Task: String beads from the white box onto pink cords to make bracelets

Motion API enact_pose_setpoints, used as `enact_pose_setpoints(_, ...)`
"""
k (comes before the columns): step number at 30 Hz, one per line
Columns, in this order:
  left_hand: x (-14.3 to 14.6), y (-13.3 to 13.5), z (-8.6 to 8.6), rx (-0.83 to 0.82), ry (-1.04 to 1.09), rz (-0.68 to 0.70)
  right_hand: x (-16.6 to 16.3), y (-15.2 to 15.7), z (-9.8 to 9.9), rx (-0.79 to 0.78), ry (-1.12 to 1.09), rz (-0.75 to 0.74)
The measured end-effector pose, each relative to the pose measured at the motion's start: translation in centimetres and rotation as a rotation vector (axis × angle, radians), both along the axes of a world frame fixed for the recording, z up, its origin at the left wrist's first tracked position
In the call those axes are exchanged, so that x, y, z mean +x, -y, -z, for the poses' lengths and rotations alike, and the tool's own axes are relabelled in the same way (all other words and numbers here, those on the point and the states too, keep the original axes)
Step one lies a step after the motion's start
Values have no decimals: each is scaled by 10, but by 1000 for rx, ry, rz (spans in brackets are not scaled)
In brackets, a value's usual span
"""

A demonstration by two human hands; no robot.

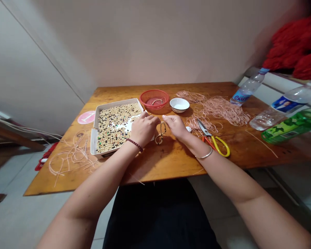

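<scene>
A beaded bracelet (159,139), mostly pale beads with a few dark ones, hangs in a loop between my hands above the table. My left hand (144,127), palm down, has its fingers closed at the top of the loop. Opposite it, my right hand (175,125) pinches at the same spot with thumb and finger; the cord ends there are too fine to make out. Just left of my left hand lies a shallow white box (92,141) of loose beads, tan mixed with black and some green. Scissors (209,135) with orange and yellow handles lie open beside my right forearm.
Behind my hands stand a red plastic basket (145,105) with a beaded strand inside and a white bowl (179,110). Tangled pink cord (220,109) spreads at the right, more cord (67,160) at the left. Several plastic bottles (282,109) line the right side.
</scene>
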State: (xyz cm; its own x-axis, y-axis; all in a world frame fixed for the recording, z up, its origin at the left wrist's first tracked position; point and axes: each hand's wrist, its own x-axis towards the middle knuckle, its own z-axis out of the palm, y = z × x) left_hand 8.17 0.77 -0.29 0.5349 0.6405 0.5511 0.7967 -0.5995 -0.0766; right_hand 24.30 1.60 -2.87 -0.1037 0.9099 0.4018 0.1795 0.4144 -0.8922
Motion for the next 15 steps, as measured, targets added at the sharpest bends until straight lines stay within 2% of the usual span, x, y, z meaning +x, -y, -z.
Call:
enact_pose_setpoints(4, -8, -6, 4, 10, -5, 61, -1, 2, 2, -37, -3, -31)
enact_pose_setpoints(7, -10, -6, 6, 63, 125, 61, -1, -3, -5, -93, -41, -19)
enact_pose_setpoints(9, -8, -4, 5, 90, 272, 30, -3, -14, -21, -149, -68, -29)
enact_pose_setpoints(11, -6, 0, 4, 100, 432, -5, -4, -34, -45, -150, -28, -47)
enact_pose_setpoints(15, -6, 1, 5, 122, 623, -30, -7, -101, -93, -31, 184, 77)
